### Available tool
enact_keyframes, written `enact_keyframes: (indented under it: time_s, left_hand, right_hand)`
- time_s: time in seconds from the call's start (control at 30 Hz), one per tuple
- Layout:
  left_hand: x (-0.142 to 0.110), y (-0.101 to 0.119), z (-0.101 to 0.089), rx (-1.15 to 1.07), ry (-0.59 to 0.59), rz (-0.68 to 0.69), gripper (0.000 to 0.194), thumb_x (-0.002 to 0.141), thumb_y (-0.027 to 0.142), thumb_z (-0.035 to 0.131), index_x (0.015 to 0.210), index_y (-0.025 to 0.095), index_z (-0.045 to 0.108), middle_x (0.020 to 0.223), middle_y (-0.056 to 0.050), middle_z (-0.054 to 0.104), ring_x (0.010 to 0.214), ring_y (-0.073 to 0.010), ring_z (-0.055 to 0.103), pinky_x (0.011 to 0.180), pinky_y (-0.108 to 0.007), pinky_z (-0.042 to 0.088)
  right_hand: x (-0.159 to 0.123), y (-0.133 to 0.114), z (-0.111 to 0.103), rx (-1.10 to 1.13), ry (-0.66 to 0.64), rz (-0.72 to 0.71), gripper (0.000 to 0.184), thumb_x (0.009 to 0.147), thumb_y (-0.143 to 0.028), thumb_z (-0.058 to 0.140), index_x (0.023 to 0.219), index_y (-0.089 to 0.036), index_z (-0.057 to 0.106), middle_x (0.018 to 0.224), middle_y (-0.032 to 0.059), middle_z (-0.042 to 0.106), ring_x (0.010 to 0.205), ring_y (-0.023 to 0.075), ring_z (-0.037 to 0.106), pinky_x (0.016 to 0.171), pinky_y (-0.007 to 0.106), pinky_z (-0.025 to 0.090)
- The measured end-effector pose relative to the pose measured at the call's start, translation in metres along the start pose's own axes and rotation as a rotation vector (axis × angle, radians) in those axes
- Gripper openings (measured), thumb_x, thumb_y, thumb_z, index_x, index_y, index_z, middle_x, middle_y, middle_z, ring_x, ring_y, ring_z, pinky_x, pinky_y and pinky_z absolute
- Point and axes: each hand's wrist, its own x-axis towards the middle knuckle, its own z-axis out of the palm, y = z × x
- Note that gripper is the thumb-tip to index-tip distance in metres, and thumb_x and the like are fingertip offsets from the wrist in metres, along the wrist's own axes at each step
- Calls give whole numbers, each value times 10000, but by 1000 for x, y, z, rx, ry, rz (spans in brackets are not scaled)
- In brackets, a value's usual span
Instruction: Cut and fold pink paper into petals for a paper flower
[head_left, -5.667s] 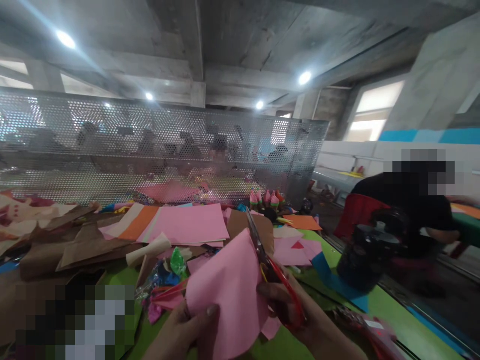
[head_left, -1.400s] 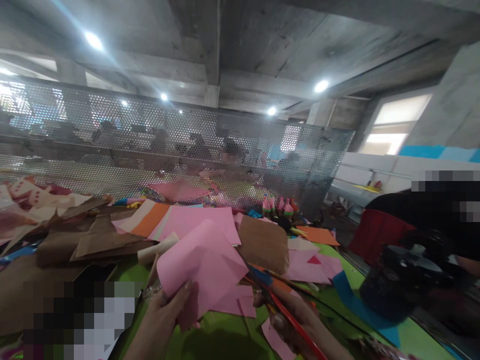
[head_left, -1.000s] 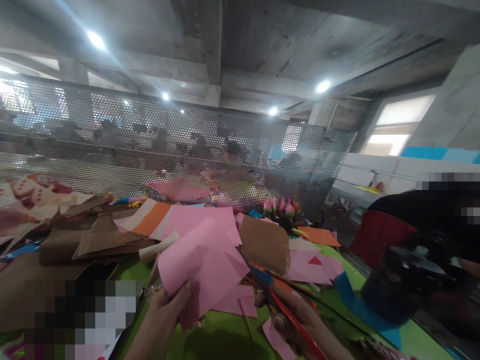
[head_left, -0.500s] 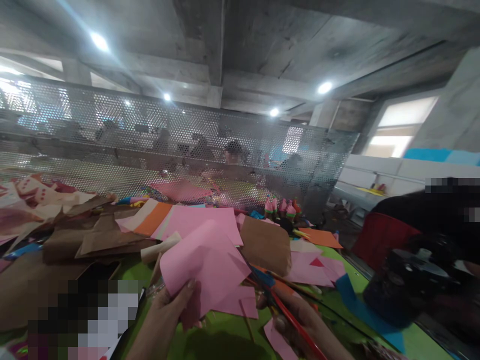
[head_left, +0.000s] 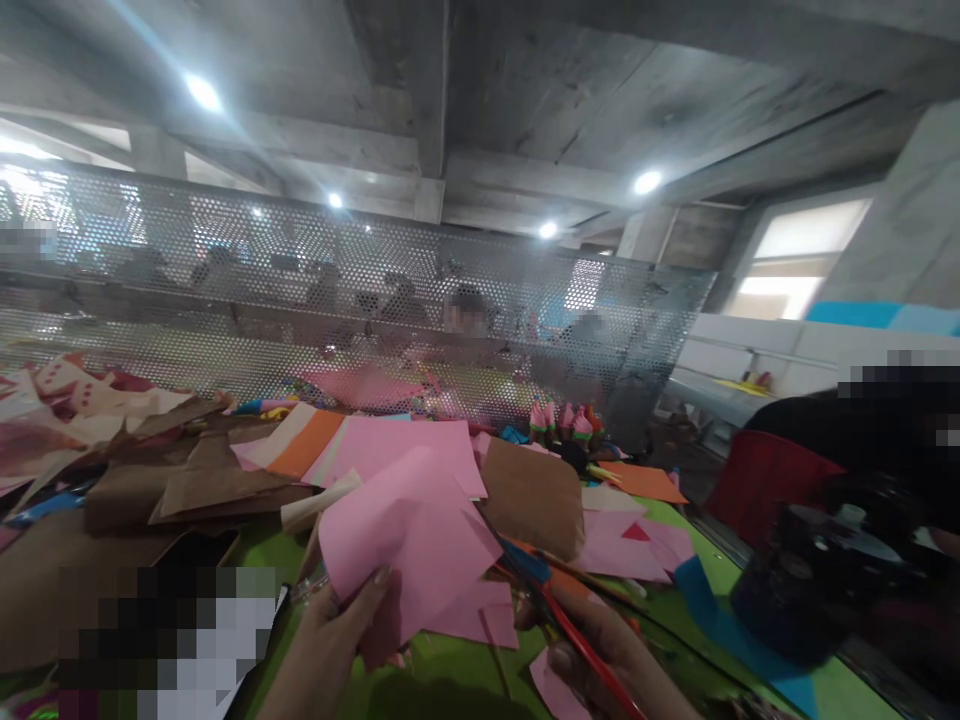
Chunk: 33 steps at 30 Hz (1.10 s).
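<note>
My left hand (head_left: 349,615) is closed on a pink sheet of paper (head_left: 420,545), thumb on top near its lower left edge. The sheet curls up on its left side. My right hand (head_left: 604,640) is wrapped around red-handled scissors (head_left: 577,635), whose dark blades point up and left at the sheet's right edge. Whether the blades touch the paper I cannot tell. Under the held sheet lies a smaller pink paper piece (head_left: 491,612). A pink scrap (head_left: 556,685) lies below my right hand.
Brown paper (head_left: 532,490), more pink sheets (head_left: 450,440) and orange paper (head_left: 645,480) cover the green table (head_left: 262,560). Small pink-topped cones (head_left: 581,425) stand before a perforated metal screen (head_left: 375,300). A dark container (head_left: 795,580) stands right, near a person in black (head_left: 810,410).
Both hands keep nearly the same places, still holding the pink sheet and the scissors. The view has shifted very slightly.
</note>
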Motion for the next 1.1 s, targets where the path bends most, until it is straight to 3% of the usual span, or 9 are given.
enact_keyframes:
  time_s: [0.3,0.47,0.67,0.83,0.97,1.1]
  left_hand:
    - [4,-1,-3,16,-29,-35,471,490,442,877,763,93,715,549,-68,691,427,-222,649,416,-307,556]
    - [3,0,-2,-10,2,-23,479,462,432,890,760,93,728,606,-84,718,499,-225,677,462,-291,578]
    - [3,-1,-2,1,-14,-18,531,444,432,896,806,79,732,599,-99,716,435,-242,659,390,-305,547]
    - [2,0,-2,3,23,-13,482,453,411,898,771,88,735,607,-85,720,486,-204,668,475,-271,576]
    - [3,0,-3,16,18,-13,500,460,428,890,792,89,736,622,-80,725,468,-194,648,453,-284,569]
    - [3,0,-2,31,35,-3,488,445,419,896,769,94,730,738,-109,751,557,-228,688,474,-286,580]
  right_hand:
    - [3,2,2,7,45,-21,686,648,-769,602,961,-158,612,555,-77,341,425,41,219,410,203,183]
    - [3,1,1,2,51,-18,628,675,-725,619,951,-162,638,530,-88,298,424,46,182,417,213,170]
    - [2,8,2,37,119,-3,667,630,-742,639,984,-177,666,642,-29,448,444,52,216,407,205,244]
    - [4,14,1,36,128,-25,685,636,-724,647,1068,-193,668,834,44,588,460,46,294,446,201,332]
    - [4,12,0,-11,149,-24,706,632,-726,648,1091,-191,673,824,57,615,494,85,399,522,240,432]
    - [3,10,-1,-73,158,-58,687,635,-741,628,1027,-180,696,800,66,624,508,110,425,528,258,437]
